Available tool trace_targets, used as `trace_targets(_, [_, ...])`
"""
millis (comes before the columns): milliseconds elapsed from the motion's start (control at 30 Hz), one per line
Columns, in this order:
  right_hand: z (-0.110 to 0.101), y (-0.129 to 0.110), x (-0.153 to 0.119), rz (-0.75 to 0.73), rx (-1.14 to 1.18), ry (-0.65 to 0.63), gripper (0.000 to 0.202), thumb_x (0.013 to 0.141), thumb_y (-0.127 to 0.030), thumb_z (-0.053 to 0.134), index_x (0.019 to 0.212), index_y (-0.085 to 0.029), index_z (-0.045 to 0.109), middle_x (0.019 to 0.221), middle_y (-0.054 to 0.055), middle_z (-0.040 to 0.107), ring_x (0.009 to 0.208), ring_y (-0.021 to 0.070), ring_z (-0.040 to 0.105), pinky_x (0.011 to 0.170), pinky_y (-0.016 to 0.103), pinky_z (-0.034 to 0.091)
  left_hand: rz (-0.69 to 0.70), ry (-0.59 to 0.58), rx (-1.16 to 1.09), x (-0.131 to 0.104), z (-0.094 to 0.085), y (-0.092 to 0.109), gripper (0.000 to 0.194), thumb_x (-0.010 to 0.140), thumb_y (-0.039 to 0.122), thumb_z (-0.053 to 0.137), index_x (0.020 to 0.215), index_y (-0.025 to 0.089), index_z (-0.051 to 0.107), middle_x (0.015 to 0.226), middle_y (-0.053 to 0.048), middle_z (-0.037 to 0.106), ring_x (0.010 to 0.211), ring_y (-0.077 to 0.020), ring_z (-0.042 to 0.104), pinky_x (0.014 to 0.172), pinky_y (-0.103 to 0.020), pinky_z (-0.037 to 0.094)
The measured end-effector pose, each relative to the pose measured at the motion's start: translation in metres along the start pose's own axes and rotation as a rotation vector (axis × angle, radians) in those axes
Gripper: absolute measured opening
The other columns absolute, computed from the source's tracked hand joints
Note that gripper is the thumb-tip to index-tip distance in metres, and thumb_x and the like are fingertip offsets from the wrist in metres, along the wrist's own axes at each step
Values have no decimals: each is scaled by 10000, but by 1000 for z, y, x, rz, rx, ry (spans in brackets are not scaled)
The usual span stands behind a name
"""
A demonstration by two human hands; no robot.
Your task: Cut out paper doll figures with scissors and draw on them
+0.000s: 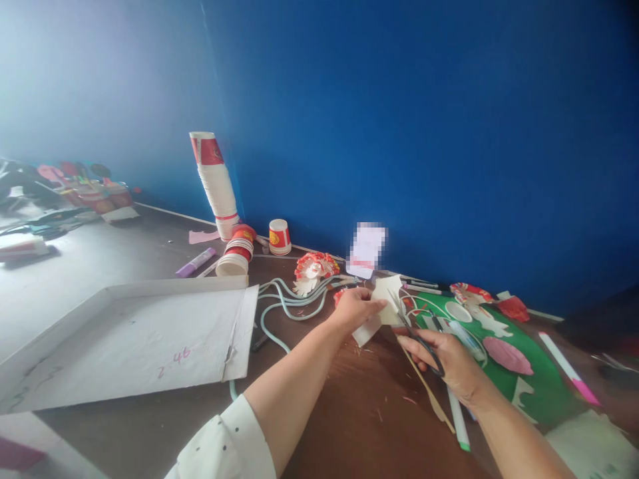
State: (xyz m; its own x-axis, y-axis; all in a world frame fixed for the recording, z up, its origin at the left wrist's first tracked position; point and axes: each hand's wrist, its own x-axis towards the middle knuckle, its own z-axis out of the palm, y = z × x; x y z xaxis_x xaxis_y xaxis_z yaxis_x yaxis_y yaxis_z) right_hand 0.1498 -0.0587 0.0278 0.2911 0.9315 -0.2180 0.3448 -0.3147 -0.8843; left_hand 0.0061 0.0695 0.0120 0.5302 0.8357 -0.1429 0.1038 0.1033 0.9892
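In the head view, my left hand [357, 307] pinches a pale cream piece of paper [388, 293] between thumb and fingers. My right hand [449, 359] is closed around a pair of black-handled scissors [419, 340]. The scissor blades meet the right part of the paper; whether they are cutting at this instant I cannot tell. Beneath my left hand shows another whitish piece [367, 330]. A cut paper cup with red and white fringed strips [315, 267] lies just behind my left hand.
A white cardboard tray [200, 346] lies at left. Behind it stand a tall paper cup stack [217, 183] and an upturned cup [279, 237]. A phone [366, 251] leans on the blue wall. Pale blue cable [279, 299] curls mid-table. Markers [569, 366] and paper scraps lie around a green sheet [544, 379].
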Motion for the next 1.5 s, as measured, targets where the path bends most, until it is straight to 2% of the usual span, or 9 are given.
trace_targets(467, [2,-3,-1,-14,8,33,408,692,-515,696,938,-198,774,550,-28,520,514,125,454,500,255,396,-16,-5,-78,-1,1,-1,292,672,401,738,674,157,578,562,31,502,499,-68,414,492,-195,321])
trace_targets(1167, [6,-6,-1,-32,-30,66,427,689,-523,677,928,-183,777,552,-23,531,504,124,456,488,256,396,-15,-10,-92,4,1,-5,252,679,386,724,701,157,620,599,18,525,533,-77,428,525,-200,360])
trace_targets(1500, [5,0,1,-35,-15,56,467,686,-533,690,962,-164,766,566,-22,526,513,119,450,483,254,387,-25,-12,-116,5,2,-6,259,674,384,729,692,154,612,579,23,511,519,-72,419,515,-195,354])
